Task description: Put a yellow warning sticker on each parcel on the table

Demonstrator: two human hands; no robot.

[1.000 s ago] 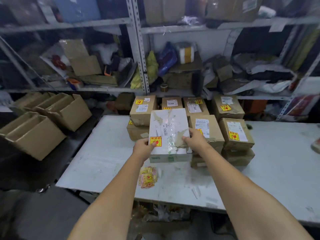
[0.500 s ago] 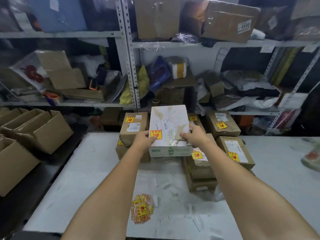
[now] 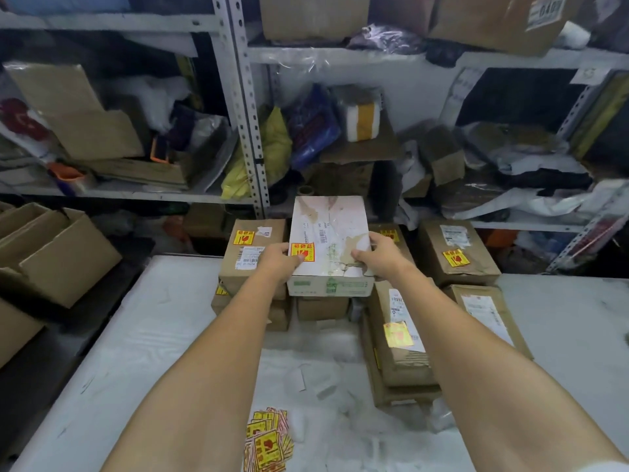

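Both hands hold a white parcel at the far middle of the table, on or just above a small brown box. My left hand grips its near left corner, thumb on its yellow warning sticker. My right hand grips the near right edge. Brown parcels with yellow stickers stand around: one at the left, a stack at the right, two more far right. A loose pile of yellow stickers lies near the front edge.
Metal shelving packed with boxes, bags and tape rolls rises right behind the table. Open empty cartons stand to the left. Peeled white backing scraps litter the tabletop between my arms.
Both hands have carried the white parcel away from me, toward the back row of boxes. The view has moved forward, so the sticker pile now lies nearer the bottom edge.
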